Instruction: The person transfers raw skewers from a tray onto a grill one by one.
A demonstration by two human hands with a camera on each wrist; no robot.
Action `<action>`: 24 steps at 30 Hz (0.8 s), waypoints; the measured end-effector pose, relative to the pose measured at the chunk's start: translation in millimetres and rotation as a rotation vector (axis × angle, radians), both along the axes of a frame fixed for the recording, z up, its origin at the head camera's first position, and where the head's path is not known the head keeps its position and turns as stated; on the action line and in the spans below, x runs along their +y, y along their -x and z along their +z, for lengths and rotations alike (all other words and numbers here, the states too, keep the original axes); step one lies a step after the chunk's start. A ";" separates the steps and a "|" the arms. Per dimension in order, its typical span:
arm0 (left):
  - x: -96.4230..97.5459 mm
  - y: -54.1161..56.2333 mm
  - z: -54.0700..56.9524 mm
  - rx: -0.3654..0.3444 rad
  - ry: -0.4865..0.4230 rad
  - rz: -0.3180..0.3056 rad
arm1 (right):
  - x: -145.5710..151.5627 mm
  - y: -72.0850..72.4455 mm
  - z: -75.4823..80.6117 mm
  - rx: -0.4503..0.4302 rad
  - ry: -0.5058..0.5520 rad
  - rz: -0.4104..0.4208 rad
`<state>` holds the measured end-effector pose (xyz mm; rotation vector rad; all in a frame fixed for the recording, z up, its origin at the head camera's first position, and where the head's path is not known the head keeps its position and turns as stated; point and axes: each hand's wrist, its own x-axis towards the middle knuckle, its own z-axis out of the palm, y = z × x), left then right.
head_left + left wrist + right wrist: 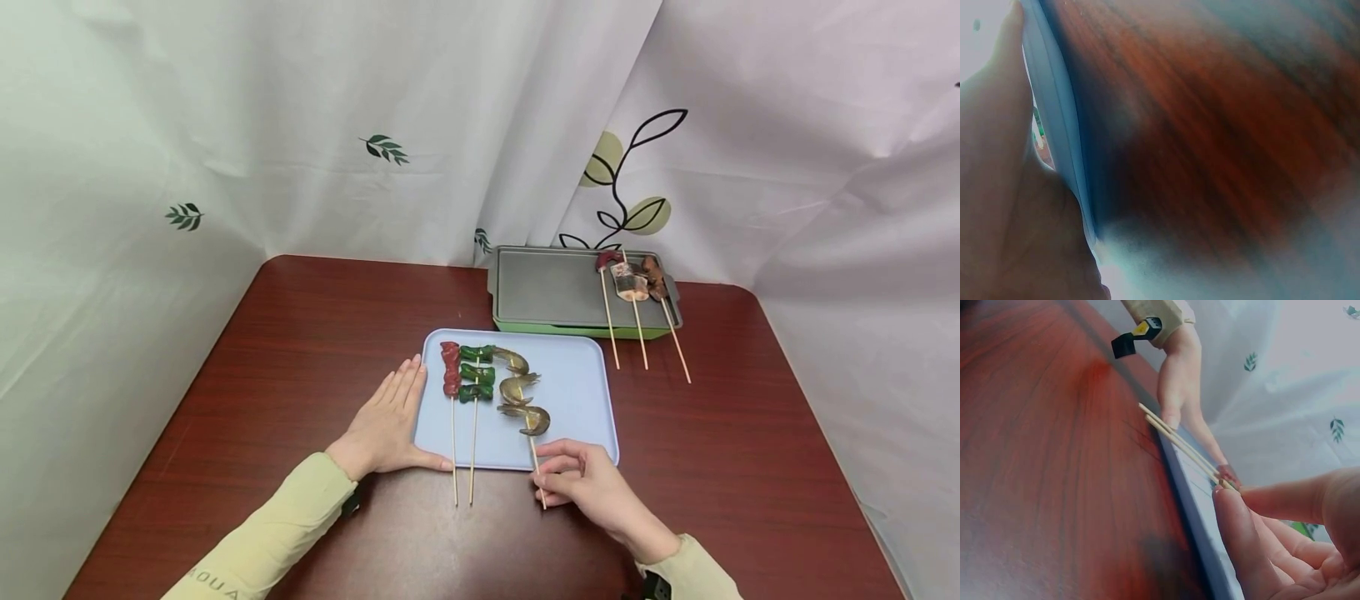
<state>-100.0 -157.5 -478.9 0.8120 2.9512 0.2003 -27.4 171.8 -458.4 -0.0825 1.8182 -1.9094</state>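
Observation:
A pale blue tray lies on the table with three skewers on it, their sticks reaching past its front edge. My left hand rests along the tray's left side, fingers straight, thumb at the front edge beside the red-piece skewer. To the right of that lies a skewer with green pieces. A shrimp skewer comes after it, and my right hand pinches its stick between thumb and fingers. In the left wrist view, the left hand touches the tray wall.
Behind the tray, at the back right, stands a grey grill pan with a green base. Several items aside, a pale-and-dark skewer and a brown meat skewer lie across its right end, beside a dark red one. White curtains border the table.

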 end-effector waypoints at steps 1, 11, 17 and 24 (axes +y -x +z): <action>-0.1 -0.1 -0.1 0.001 -0.004 -0.001 | 0.9 0.3 0.8 0.012 0.000 0.005; 0.7 -0.6 1.0 -0.005 0.023 0.004 | 13.7 14.1 23.7 0.160 -0.072 -0.012; 0.5 -0.5 -0.3 0.008 0.013 0.003 | 25.2 34.0 52.4 0.254 -0.158 -0.129; 0.2 -0.4 -2.3 0.013 -0.012 -0.003 | 40.9 62.4 78.1 0.347 -0.223 -0.202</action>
